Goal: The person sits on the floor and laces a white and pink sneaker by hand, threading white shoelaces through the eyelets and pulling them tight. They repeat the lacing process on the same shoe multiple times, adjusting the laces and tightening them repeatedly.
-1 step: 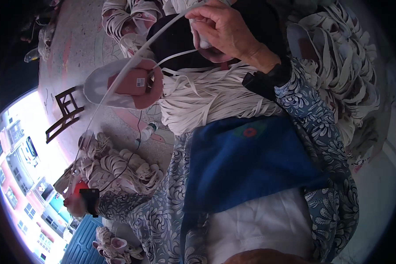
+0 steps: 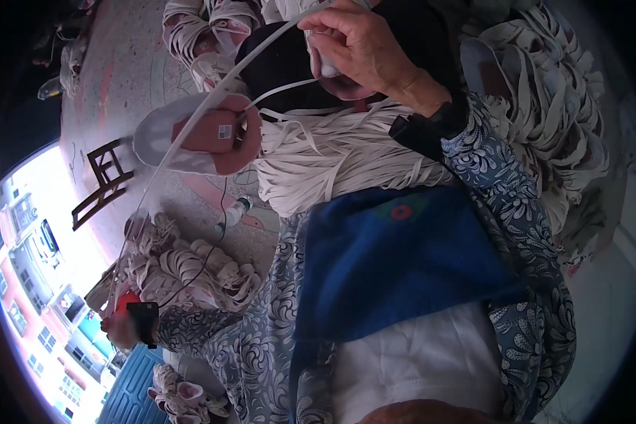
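Observation:
My right hand (image 2: 364, 53) is raised at the top, fingers closed on a long whitish strip (image 2: 215, 97). Beneath its fingers is a pale piece with a pinkish rounded edge (image 2: 344, 88). The strip runs taut down to my left hand (image 2: 122, 329), stretched out at the lower left and blurred, beside a red thing (image 2: 126, 301). Its fingers are hard to make out. Behind the strip lies a grey-and-pink shoe-like piece (image 2: 205, 134) with a small white label. A thick bundle of whitish strips (image 2: 332, 159) lies across my lap.
Blue cloth (image 2: 403, 254) covers my front. Heaps of strip-wrapped pieces lie at the right (image 2: 544, 106), the top left (image 2: 212, 28) and by my left arm (image 2: 191, 272). A small wooden frame (image 2: 107, 177) stands on the floor. A thin dark cable (image 2: 208, 258) hangs near my left sleeve.

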Tool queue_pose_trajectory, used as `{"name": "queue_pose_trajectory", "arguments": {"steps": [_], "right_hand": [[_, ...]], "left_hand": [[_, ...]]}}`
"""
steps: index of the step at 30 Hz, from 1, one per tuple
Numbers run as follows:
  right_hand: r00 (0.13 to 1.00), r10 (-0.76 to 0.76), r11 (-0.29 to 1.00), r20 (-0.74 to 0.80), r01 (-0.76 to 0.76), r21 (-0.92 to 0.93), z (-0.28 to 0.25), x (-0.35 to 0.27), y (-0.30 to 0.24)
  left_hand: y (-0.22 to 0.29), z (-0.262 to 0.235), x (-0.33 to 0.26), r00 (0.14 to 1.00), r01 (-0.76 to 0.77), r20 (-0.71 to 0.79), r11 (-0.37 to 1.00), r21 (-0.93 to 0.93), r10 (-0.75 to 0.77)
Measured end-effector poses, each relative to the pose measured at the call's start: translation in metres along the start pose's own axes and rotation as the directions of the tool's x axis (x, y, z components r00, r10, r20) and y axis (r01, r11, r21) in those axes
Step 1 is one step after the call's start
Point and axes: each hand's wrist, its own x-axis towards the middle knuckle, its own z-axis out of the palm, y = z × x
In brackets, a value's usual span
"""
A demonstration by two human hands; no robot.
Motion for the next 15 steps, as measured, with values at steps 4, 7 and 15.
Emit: {"name": "queue_pose_trajectory", "arguments": {"steps": [4, 7, 15], "right_hand": [[0.976, -0.217, 0.948, 0.002, 0.212, -0.239, -0.003, 0.008, 0.017], [0.922, -0.381, 0.880, -0.064, 0.341, -0.330, -0.009, 0.019, 0.021], [0.988, 0.139, 0.968, 0.060, -0.148, 0.202, -0.046, 0.030, -0.050]], "left_hand": [[0.001, 0.005, -0.005, 0.998, 0.065, -0.010, 0.987, -0.145, -0.067], [0.015, 0.012, -0.009, 0.996, 0.076, -0.020, 0.956, -0.283, -0.085], [0.242, 0.055, -0.131, 0.873, -0.118, 0.229, 0.644, -0.756, 0.430]]}}
